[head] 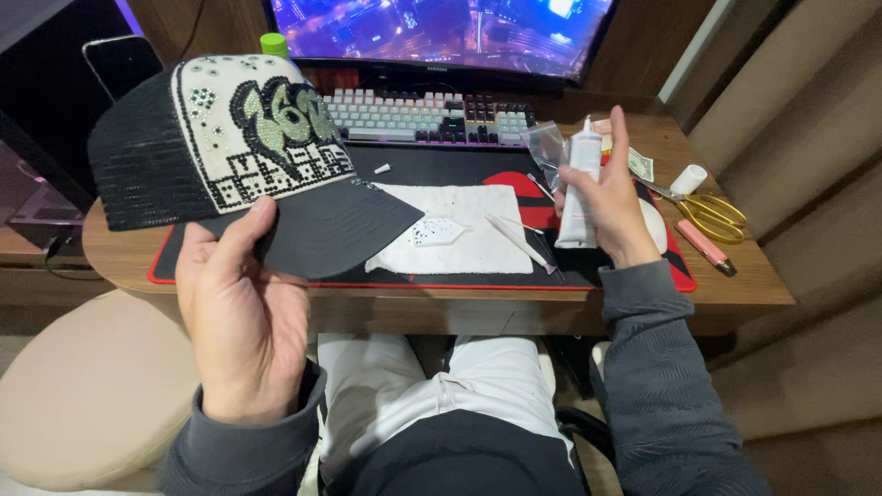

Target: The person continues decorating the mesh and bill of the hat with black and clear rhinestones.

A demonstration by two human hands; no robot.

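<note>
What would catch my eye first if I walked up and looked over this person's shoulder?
Most likely the black mesh cap with its white front panel covered in sparkling stones, held up by its brim in the left hand at the left. Next, the white glue tube gripped upright in the right hand above the desk mat, and the glowing monitor behind the keyboard.

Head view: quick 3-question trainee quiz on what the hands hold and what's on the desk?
1. What does the left hand grip, and by which part?
2. True or false: the right hand holds the gold scissors.
3. What lies on the white cloth?

Key
1. The rhinestone trucker cap, by its black brim.
2. False; it holds a white glue tube. The scissors lie on the desk.
3. A small white gem tray.
</note>
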